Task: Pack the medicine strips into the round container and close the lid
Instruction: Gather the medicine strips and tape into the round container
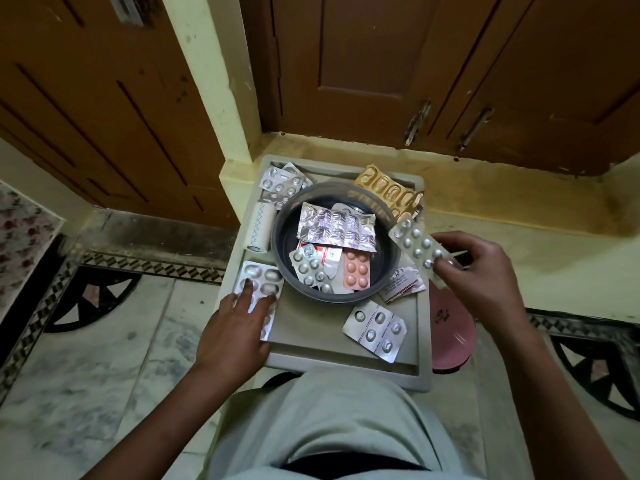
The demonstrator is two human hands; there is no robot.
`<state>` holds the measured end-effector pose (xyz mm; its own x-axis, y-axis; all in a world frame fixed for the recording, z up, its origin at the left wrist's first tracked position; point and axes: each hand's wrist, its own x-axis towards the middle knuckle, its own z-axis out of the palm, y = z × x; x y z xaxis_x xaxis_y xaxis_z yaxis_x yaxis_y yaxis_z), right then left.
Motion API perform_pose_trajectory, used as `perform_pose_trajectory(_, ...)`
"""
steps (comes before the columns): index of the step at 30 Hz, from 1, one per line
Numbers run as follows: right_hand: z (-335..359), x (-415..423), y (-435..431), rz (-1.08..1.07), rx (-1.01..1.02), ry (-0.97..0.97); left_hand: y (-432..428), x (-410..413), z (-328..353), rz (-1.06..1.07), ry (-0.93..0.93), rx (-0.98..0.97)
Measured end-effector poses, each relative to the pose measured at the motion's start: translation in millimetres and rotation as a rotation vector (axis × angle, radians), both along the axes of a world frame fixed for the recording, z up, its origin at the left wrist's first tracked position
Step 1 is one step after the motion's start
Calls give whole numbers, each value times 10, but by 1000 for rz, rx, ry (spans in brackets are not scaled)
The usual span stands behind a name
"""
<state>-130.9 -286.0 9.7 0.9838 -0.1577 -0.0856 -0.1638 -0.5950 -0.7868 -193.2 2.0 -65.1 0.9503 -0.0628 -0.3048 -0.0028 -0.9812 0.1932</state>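
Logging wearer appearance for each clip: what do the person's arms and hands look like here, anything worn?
Both forearms are bare to the frame edge, no sleeves visible. The left hand and right hand show no gloves, rings, watch or bracelets.

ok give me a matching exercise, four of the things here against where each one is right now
Things:
1. pink pill strip
2. long silver strip
3. gold strip
4. pink lid

Places:
A. on the floor, right of the tray
B. inside the round container
C. held in the right hand
D. behind the container, far right of the tray

Pairs: 1-B, 2-C, 3-D, 4-A
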Motion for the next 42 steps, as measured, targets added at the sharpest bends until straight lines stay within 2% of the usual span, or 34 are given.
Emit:
perform_pose_trajectory(3, -106, 93, 167, 95, -62, -63, -6, 3, 50, 17, -9, 8)
perform_pose_trajectory(10, -427, 314, 524, 312, -369, -300, 45, 13, 305, -27, -220, -80)
perform_pose_trajectory(15, -552, 380, 587, 604, -483, -173, 197, 39, 705, 130, -242, -183)
perform_pose_trajectory(18, -569, 395, 587, 666, -493, -126, 250, 100, 980, 239, -300, -313)
perform_pose_trajectory(21, -544, 390, 589, 669, -500, -89, 161, 248, 1209, 326, -364, -550)
perform_pose_trajectory(24, -519, 378, 575, 581, -479, -108, -15, 510, 1244, 329, -209, -834)
perform_pose_trajectory(26, -481, 362, 552, 479, -432, -156, -111, 728, 1115, 244, 16, -875)
perform_pose_trajectory(28, -413, 348, 506, 384, -351, -207, -211, 950, 950, 143, 247, -813)
perform_pose_trajectory(30, -335, 329, 457, 327, -291, -232, -322, 1166, 806, 64, 357, -692)
perform_pose_trajectory(32, -308, 315, 416, 327, -303, -223, -426, 1336, 723, -12, 285, -441)
perform_pose_trajectory(34, -320, 301, 401, 360, -351, -193, -502, 1418, 674, -73, 77, -96)
perform_pose_trajectory(36, -347, 280, 417, 409, -375, -171, -567, 1389, 632, -141, -159, 94)
perform_pose_trajectory(38, -373, 242, 469, 519, -377, -176, -610, 1310, 547, -193, -290, 75)
perform_pose_trajectory(42, -468, 179, 594, 748, -467, -128, -611, 1163, 404, -239, -121, 98)
